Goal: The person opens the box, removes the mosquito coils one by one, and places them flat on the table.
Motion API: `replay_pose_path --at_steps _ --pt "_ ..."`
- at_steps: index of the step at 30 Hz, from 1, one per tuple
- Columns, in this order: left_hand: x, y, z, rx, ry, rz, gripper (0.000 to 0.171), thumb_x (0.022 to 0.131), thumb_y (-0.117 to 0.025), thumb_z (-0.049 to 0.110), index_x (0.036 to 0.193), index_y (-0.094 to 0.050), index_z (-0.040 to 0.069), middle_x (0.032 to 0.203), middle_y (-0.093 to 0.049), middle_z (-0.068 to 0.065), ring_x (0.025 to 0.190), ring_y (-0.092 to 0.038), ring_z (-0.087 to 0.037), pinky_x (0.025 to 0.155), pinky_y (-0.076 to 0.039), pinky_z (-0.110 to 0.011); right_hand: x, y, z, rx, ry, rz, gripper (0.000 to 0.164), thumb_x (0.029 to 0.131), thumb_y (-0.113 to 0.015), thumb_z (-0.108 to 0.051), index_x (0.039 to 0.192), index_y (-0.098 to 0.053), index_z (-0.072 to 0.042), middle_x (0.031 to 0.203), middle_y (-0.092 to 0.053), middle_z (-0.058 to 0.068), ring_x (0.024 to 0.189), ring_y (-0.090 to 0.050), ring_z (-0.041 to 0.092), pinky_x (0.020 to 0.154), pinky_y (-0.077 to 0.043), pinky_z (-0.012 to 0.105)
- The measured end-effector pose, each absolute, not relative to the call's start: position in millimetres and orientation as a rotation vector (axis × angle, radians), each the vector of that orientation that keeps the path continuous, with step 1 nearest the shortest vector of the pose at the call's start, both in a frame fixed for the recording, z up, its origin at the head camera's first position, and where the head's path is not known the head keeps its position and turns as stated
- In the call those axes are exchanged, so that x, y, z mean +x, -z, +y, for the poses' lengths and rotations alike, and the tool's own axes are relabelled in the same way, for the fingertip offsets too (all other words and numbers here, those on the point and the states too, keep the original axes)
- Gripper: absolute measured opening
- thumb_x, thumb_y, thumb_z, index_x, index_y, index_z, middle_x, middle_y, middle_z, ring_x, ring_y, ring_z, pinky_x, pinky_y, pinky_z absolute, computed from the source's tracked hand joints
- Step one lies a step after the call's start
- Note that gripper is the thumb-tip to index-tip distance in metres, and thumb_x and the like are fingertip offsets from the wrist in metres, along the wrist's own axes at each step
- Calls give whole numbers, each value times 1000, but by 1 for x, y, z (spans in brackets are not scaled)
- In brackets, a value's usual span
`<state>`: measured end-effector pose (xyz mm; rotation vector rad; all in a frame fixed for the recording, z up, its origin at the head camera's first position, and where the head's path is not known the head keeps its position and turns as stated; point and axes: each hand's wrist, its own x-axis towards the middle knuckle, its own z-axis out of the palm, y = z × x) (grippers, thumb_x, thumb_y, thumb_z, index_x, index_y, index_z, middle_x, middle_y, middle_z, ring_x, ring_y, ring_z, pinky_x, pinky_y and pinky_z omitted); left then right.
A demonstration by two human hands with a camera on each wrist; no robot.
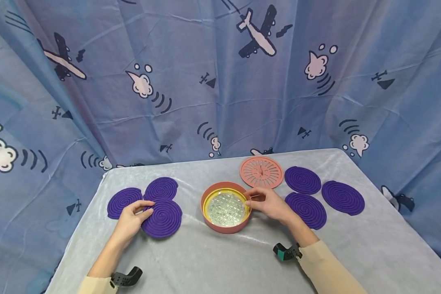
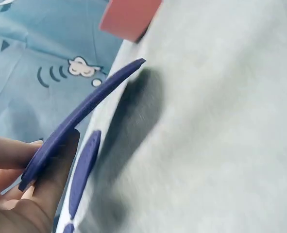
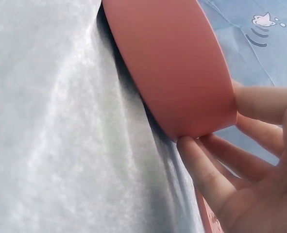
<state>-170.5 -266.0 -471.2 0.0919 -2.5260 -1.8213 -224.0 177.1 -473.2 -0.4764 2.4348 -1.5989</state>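
My left hand pinches the left edge of a round purple spiral coaster between thumb and fingers. In the left wrist view this coaster is tilted up off the cloth, with its shadow below. My right hand grips the right side of a round coral box, thumb at its rim. The box's smooth outer wall fills much of the right wrist view, fingertips touching it. Inside the box are a yellow ring and a clear, bumpy-patterned surface.
Behind the held coaster lie two more purple coasters, one left and one farther back. A slotted coral lid lies behind the box. Three coasters, including one far right, lie beyond my right hand. A blue curtain hangs behind.
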Motion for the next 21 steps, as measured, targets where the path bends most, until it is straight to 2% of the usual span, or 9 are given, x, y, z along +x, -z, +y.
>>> replay_pose_path --at_steps 4,9,13,17,21 --pt "-164 476 -274 119 1819 -2537 28 97 -66 3 123 -66 -8 122 -66 -20 95 -59 -5 80 -49 -16 -224 473 178 -475 1612 2427 36 93 -76 -18 124 -69 -1 121 -68 17 110 -64 30 89 -54 38" --pt "-158 480 -280 147 1809 -2598 26 98 -64 2 122 -63 -9 125 -64 -21 96 -58 -7 80 -47 -18 -221 473 178 -472 1611 2430 36 93 -76 -18 124 -69 -1 121 -68 16 110 -65 30 89 -54 38" --pt "-155 480 -283 114 1739 -2661 25 98 -60 -3 121 -61 -10 117 -66 -21 90 -58 -8 77 -48 -20 -221 469 182 -505 1550 2477 36 94 -75 -20 125 -69 -2 121 -68 14 111 -65 30 92 -53 41" --pt "-152 470 -287 49 1505 -2788 23 96 -59 -5 119 -61 -8 107 -68 -19 87 -61 -14 72 -50 -23 -223 458 187 -540 1491 2530 38 96 -73 -23 127 -67 -3 125 -67 14 113 -65 31 91 -55 40" --pt "-149 459 -290 -19 1162 -2910 21 95 -62 1 116 -64 -5 107 -69 -19 92 -67 -26 78 -54 -35 -221 446 193 -528 1466 2577 42 97 -71 -26 130 -65 -1 128 -66 15 115 -64 32 92 -55 43"
